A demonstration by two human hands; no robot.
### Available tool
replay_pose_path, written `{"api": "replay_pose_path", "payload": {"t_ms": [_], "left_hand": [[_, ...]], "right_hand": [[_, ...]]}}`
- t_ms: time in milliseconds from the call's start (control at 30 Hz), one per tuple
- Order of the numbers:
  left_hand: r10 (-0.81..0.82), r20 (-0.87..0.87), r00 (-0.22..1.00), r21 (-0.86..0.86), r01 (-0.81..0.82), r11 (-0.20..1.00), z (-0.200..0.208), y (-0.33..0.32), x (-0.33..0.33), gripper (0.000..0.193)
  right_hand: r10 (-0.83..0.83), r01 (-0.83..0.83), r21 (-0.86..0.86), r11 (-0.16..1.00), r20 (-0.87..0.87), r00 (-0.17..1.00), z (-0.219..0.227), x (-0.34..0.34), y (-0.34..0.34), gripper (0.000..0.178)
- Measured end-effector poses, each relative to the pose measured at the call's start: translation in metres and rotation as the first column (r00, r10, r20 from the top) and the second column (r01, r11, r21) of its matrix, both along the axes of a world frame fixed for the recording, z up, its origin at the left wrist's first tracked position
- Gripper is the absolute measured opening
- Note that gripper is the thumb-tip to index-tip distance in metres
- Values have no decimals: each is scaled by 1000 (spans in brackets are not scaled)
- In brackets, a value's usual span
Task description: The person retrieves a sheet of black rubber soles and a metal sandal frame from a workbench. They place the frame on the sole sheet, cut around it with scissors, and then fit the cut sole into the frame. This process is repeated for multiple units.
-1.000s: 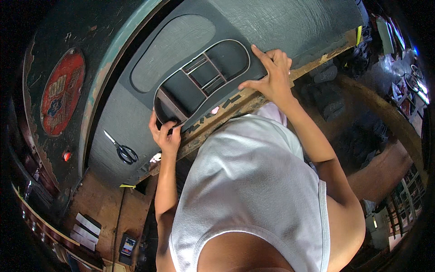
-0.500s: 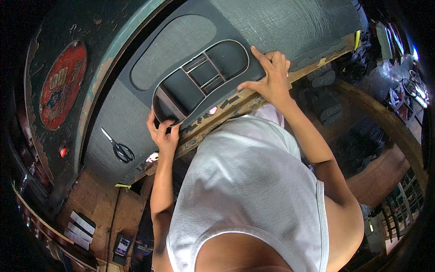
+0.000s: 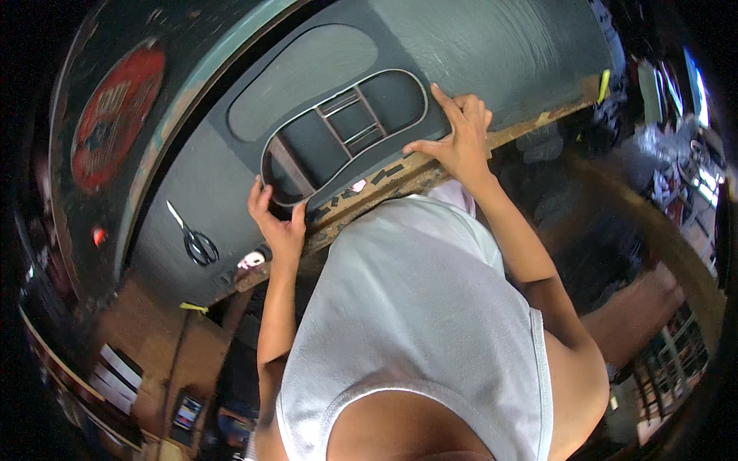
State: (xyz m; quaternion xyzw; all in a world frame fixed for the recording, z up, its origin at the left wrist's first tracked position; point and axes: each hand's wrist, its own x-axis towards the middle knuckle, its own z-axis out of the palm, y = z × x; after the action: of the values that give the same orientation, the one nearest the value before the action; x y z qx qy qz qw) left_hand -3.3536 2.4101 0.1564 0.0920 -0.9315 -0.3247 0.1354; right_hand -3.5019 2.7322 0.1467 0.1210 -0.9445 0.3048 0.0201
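A sole-shaped cutting die, a thin metal rim with crossbars inside, lies on a dark grey rubber-like sheet. My left hand is at the die's left end, with forefinger and thumb apart on either side of its rim. Around the right end, the forefinger and thumb of my right hand are spread wide, close to the rim; whether they touch it I cannot tell. Just beyond the die is a sole-shaped opening in the upper sheet, showing a lighter grey surface.
Black-handled scissors lie on the sheet at left. A worn wooden edge runs between the sheet and my body. Farther left stands a dark machine body with a red oval plate. A phone lies lower left, near white papers.
My left hand's curled fingers have come out of the die's left end and now spread at its rim. My right hand has barely moved. The whole view has shifted slightly.
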Motion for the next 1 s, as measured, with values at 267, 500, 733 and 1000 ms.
{"api": "replay_pose_path", "payload": {"t_ms": [267,500,733,1000], "left_hand": [[441,220,870,-76,-436,897,17,42,18,58],[535,78,841,47,-540,841,4,49,20,50],[527,95,844,10,-531,848,4,48,23,54],[252,88,964,25,-255,967,14,8,16,71]], "right_hand": [[39,-32,124,992,-51,998,-1,4,-3,106],[103,-86,143,986,-119,988,-17,2,6,106],[129,-112,138,984,-122,984,-19,0,9,108],[134,-117,136,984,-130,982,-13,4,5,109]]}}
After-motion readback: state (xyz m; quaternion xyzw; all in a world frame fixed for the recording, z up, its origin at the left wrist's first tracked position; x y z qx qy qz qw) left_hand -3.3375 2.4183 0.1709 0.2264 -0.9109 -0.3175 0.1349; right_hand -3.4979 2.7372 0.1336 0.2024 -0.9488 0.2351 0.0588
